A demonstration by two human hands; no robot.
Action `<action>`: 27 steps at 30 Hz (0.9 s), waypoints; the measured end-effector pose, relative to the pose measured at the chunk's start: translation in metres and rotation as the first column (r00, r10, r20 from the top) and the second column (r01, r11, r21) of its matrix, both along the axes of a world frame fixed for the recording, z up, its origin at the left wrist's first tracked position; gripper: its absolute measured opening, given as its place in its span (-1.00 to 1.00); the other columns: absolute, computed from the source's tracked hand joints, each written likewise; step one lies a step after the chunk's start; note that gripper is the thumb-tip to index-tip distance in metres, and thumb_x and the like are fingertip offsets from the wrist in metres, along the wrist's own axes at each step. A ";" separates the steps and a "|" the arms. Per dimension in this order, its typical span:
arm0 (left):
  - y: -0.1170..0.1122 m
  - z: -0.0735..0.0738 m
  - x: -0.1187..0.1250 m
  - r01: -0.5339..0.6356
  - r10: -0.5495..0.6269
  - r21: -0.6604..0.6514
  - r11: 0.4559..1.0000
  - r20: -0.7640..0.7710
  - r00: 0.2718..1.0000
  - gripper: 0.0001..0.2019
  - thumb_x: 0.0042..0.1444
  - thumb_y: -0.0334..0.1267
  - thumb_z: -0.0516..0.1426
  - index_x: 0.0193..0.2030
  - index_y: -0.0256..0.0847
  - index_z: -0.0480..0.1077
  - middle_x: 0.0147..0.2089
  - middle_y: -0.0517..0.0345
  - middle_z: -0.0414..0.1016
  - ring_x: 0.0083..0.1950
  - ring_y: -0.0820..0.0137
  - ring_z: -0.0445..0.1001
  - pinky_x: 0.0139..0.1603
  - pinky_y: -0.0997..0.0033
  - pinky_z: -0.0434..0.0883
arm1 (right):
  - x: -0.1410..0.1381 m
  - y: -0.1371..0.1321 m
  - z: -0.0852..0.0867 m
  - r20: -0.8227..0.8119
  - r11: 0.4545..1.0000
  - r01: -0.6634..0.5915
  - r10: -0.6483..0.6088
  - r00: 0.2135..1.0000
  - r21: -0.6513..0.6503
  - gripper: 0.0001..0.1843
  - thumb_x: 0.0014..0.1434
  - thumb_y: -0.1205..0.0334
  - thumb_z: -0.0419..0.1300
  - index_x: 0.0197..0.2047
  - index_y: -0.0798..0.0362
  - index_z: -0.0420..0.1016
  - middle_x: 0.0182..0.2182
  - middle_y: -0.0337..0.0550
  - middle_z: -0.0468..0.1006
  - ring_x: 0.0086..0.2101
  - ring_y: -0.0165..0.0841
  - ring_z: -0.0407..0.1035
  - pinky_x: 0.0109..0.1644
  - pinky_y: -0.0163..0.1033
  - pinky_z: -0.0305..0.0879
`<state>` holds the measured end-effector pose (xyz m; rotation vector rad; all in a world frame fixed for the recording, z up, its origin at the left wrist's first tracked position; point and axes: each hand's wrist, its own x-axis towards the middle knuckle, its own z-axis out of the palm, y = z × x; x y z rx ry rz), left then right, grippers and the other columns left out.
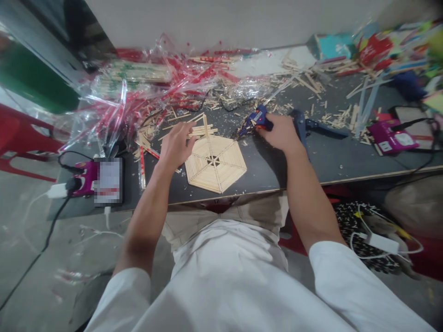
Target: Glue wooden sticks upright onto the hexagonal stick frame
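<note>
A hexagonal panel (228,173) made of thin wooden sticks, with a small dark opening at its centre, lies flat near the table's front edge. At its upper left, my left hand (176,143) has its fingers stretched out and apart, close to several loose sticks (204,131). One stick (205,123) rises from the panel's far edge. My right hand (278,131) is wrapped around a blue glue gun (256,118). The gun's nozzle end points left, towards the panel's upper right corner.
Clear and red plastic wrappers (148,92) pile up at the back left. A phone-like device (108,182) sits beside a purple power strip (86,177) at left. Another purple power strip (392,137) lies at right. Stick scraps (341,117) litter the dark table (266,175).
</note>
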<state>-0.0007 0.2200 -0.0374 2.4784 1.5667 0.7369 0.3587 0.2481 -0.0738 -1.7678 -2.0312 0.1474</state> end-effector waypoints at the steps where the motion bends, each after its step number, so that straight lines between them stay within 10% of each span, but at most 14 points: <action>1: 0.001 -0.001 -0.001 -0.014 0.014 0.015 1.000 -0.026 1.000 -0.63 0.35 -0.27 0.07 0.25 -0.14 0.44 0.13 -0.02 0.55 0.13 0.20 0.52 0.21 0.16 0.46 | 0.000 0.000 0.001 -0.008 1.000 0.004 -0.004 1.000 -0.008 -0.85 0.16 0.11 0.28 -0.27 -0.03 0.44 -0.29 0.04 0.62 -0.17 0.06 0.50 -0.05 0.09 0.38; 27: 0.012 -0.008 -0.019 -0.178 0.169 -0.045 0.983 -0.157 0.973 -0.81 0.32 -0.30 0.08 -0.21 -0.15 0.54 -0.03 -0.05 0.57 0.11 0.11 0.46 0.21 0.05 0.39 | 0.003 -0.001 0.008 -0.062 0.996 -0.021 0.016 0.998 -0.085 -0.76 0.25 0.04 0.25 -0.10 -0.01 0.54 -0.11 0.12 0.65 -0.02 0.10 0.50 0.10 0.13 0.37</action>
